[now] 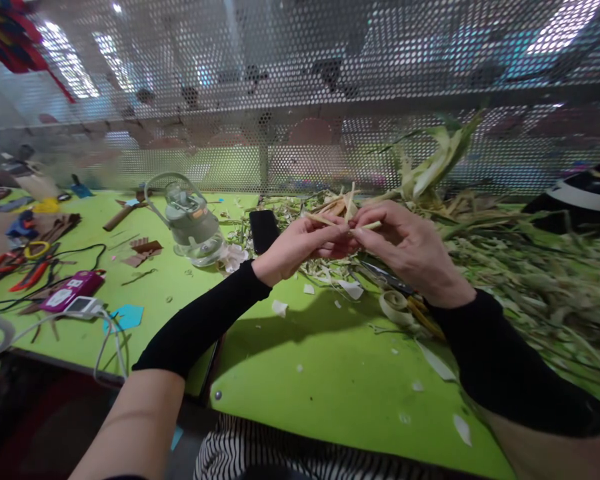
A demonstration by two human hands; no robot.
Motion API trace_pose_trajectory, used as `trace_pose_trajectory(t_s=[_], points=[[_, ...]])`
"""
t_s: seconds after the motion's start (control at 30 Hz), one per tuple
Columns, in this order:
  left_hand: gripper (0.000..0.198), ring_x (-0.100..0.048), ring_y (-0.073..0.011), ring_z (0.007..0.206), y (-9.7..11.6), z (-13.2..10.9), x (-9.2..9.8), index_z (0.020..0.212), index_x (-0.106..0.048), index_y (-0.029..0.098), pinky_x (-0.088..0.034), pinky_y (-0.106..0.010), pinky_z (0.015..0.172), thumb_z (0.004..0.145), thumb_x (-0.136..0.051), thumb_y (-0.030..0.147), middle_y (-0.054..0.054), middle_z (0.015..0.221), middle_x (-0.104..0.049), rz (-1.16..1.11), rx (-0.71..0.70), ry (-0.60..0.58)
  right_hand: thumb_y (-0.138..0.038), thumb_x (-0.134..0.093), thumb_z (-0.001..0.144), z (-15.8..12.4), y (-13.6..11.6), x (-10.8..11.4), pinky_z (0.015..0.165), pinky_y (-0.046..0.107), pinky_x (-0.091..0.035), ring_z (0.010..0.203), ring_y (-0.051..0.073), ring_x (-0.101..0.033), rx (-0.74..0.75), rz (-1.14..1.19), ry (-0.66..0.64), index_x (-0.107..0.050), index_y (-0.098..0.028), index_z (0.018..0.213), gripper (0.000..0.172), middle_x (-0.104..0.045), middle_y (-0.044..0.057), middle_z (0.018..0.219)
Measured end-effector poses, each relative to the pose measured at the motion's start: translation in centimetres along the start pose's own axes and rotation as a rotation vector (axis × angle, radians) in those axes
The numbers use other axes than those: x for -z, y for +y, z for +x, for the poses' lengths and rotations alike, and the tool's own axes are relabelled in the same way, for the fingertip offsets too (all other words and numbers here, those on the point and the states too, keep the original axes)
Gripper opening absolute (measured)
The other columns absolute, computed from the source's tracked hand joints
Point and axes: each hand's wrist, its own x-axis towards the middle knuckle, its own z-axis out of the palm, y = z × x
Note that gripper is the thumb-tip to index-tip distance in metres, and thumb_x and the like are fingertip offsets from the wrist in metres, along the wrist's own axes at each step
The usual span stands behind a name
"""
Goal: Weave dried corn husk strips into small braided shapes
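Observation:
Strips of pale corn husk (351, 205) cross between my fingertips, one piece sticking up and others pointing out to the sides. My left hand (313, 239) pinches them from the left, its thumb lying along the top. From the right, my right hand (403, 243) pinches the same strips with thumb and forefinger, and the two hands nearly touch. Both are raised over the green table (300, 393). Below my right hand lie scissors (387, 277), partly hidden, and a roll of pale tape or husk strip (394, 307).
Loose husk shreds (540, 280) cover the table's right side, with a leafy husk bundle (437, 170) behind. A black phone (264, 231) and a clear jug (195, 223) stand left of my hands. Farther left are a pink device (71, 291), cables and pliers (30, 277). A perforated metal screen (220, 133) borders the back.

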Motion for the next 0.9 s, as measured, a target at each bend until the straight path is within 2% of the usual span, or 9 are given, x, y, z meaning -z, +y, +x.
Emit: trace_pose_trajectory(t_s=[0.07,0.2,0.33,0.43,0.53,0.63,0.73,0.8,0.9], points=[[0.003,-0.072,-0.008,0.074,0.0,0.1,0.1,0.092,-0.064,0.014,-0.058,-0.023,0.081,0.093,-0.066,0.011,-0.001,0.079,-0.076,0.001,-0.007,0.018,-0.035,-0.068,0.091,-0.1,-0.3,-0.1,0.078,0.034,-0.056,0.088,0.019,-0.067,-0.024,0.001,-0.006,-0.061,-0.023,0.088,0.014,-0.069,0.007,0.101],[0.01,-0.07,-0.0069,0.072,0.0,0.2,0.5,0.093,-0.061,0.014,-0.054,-0.02,0.072,0.089,-0.07,0.013,0.0,0.078,-0.074,0.068,-0.04,-0.001,-0.046,-0.073,0.09,-0.2,-0.6,-0.2,0.075,0.032,-0.056,0.077,0.017,-0.068,-0.181,0.148,-0.048,-0.063,-0.022,0.09,0.026,-0.069,0.003,0.088],[0.019,-0.069,-0.0072,0.071,-0.1,0.3,0.8,0.095,-0.059,0.014,-0.052,-0.021,0.072,0.086,-0.075,0.018,-0.001,0.079,-0.075,0.159,-0.054,-0.035,-0.05,-0.08,0.083,0.1,-0.6,-0.1,0.068,0.029,-0.052,0.068,0.013,-0.061,-0.265,0.193,-0.03,-0.064,-0.021,0.083,0.033,-0.066,0.0,0.077],[0.022,-0.069,-0.0075,0.07,-0.3,0.4,0.8,0.097,-0.059,0.015,-0.052,-0.021,0.07,0.085,-0.077,0.019,0.001,0.077,-0.073,0.148,-0.084,-0.005,-0.055,-0.077,0.084,0.3,-0.2,-0.3,0.061,0.028,-0.048,0.061,0.012,-0.056,-0.278,0.148,-0.038,-0.064,-0.021,0.079,0.037,-0.063,-0.002,0.07],[0.016,-0.07,-0.0083,0.07,-0.6,0.6,0.7,0.096,-0.057,0.015,-0.052,-0.02,0.067,0.088,-0.072,0.015,0.001,0.077,-0.073,0.081,-0.117,0.07,-0.059,-0.071,0.088,0.3,0.4,-0.6,0.059,0.03,-0.048,0.061,0.014,-0.058,-0.253,0.121,-0.013,-0.066,-0.023,0.083,0.037,-0.066,-0.001,0.071],[0.012,-0.07,-0.0081,0.071,-0.6,0.6,0.4,0.096,-0.057,0.015,-0.054,-0.021,0.068,0.09,-0.068,0.012,0.001,0.077,-0.072,0.032,-0.114,0.133,-0.056,-0.067,0.092,0.0,0.3,-1.1,0.06,0.032,-0.05,0.063,0.017,-0.06,-0.179,-0.013,0.065,-0.069,-0.024,0.089,0.032,-0.07,0.001,0.075],[0.009,-0.067,-0.006,0.067,-0.5,0.5,0.2,0.096,-0.059,0.014,-0.054,-0.02,0.07,0.092,-0.066,0.012,0.003,0.073,-0.07,0.0,-0.098,0.16,-0.047,-0.062,0.097,-0.4,-0.4,-1.3,0.068,0.037,-0.051,0.073,0.022,-0.065,0.02,-0.324,0.128,-0.07,-0.025,0.09,0.025,-0.074,0.005,0.084],[0.005,-0.065,-0.0048,0.064,-0.4,0.5,0.1,0.092,-0.06,0.014,-0.054,-0.019,0.071,0.093,-0.064,0.012,0.003,0.07,-0.068,-0.048,-0.075,0.161,-0.042,-0.06,0.099,-0.6,-0.8,-1.2,0.074,0.041,-0.052,0.079,0.025,-0.067,0.164,-0.482,0.104,-0.071,-0.027,0.091,0.021,-0.075,0.008,0.088],[0.01,-0.063,-0.0033,0.06,-0.2,0.5,0.2,0.086,-0.06,0.013,-0.054,-0.018,0.073,0.095,-0.06,0.01,0.003,0.067,-0.066,-0.115,0.004,0.128,-0.036,-0.058,0.1,-0.5,-0.7,-0.7,0.079,0.043,-0.053,0.089,0.028,-0.069,0.341,-0.555,0.057,-0.071,-0.029,0.095,0.016,-0.076,0.008,0.096]])
